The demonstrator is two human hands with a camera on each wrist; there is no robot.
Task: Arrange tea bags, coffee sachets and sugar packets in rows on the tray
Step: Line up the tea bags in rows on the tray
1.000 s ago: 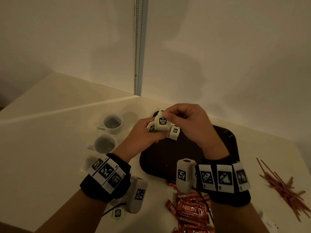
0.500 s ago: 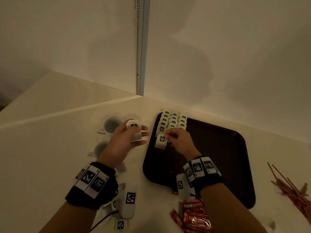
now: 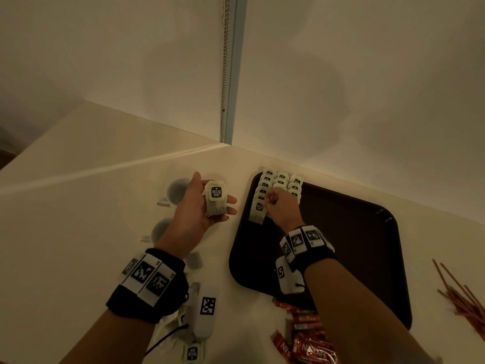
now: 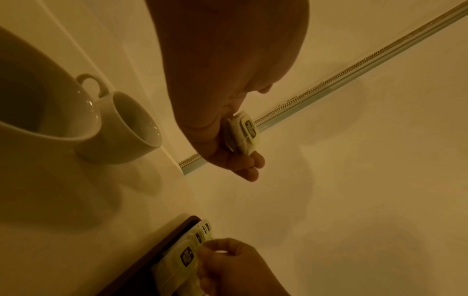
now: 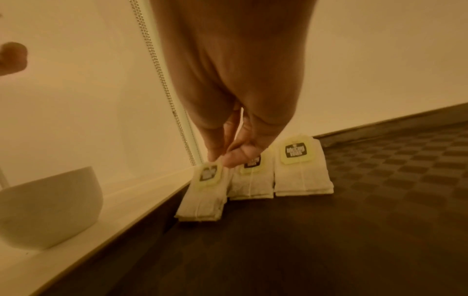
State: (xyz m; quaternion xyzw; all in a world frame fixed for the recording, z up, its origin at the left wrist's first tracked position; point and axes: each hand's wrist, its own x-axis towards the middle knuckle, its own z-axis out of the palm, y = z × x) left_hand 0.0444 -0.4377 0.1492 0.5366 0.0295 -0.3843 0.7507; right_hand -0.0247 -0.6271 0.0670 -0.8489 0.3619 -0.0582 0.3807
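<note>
— See the right hand (image 3: 282,210)? Its fingertips (image 5: 234,158) pinch the top of the nearest tea bag (image 3: 257,212), right by the paper tag, and the bag lies flat on the tray (image 3: 354,258) at the front of the left-most row.

— And the left hand (image 3: 202,210)?

— Palm up beside the tray, over the cups (image 4: 121,124). A small stack of tea bags (image 3: 215,198) rests across the fingers with the thumb curled against its edge, so it is a loose hold, not a squeeze.

— They look like nothing to lift.

— I'd say feather-light and limp: thin paper pouches with loose leaf inside. They'll flop if held by one corner, and a hard pinch in the middle could tear or crumple them. The stiff tag end is the sensible place to take hold, as the right hand does.

— Any trouble with the rows?

— Three rows of tea bags (image 5: 301,170) overlap like shingles in the tray's far left corner. Being so light, a brush of a knuckle would likely shove neighbours askew, and I'd guess the tags can catch on one another.

— The rest of the job?

— The coffee sachets (image 3: 307,340) lie in a heap on the table (image 3: 78,232) near the tray's front edge. A bundle of thin sticks (image 3: 462,295) lies off to the right; whether those are sugar packets I cannot tell.
</note>
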